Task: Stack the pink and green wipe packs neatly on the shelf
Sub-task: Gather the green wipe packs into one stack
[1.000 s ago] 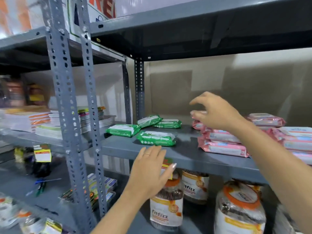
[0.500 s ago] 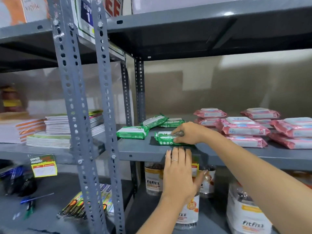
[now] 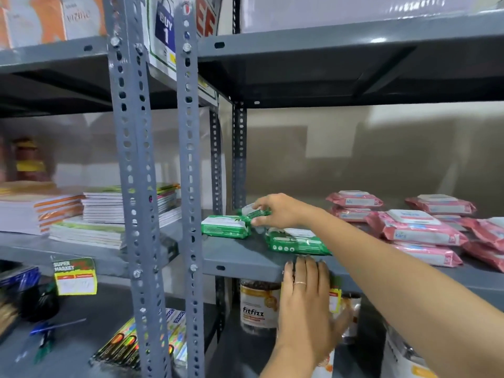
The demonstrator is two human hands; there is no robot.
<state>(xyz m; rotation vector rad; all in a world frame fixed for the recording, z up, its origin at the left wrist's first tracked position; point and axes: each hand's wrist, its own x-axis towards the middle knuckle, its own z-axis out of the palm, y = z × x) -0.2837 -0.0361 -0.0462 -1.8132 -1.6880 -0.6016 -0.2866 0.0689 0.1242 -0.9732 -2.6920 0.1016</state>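
The right hand reaches across the grey shelf and pinches a green wipe pack between fingers and thumb, holding it tilted above the back of the shelf. Another green pack lies flat just to its left, and a third lies nearer the front edge. The left hand lies flat and empty, fingertips on the shelf's front lip. Pink packs sit stacked to the right.

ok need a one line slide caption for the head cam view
Right hand pinches a small green wipe pack on the grey metal shelf while the left hand rests on its front edge.
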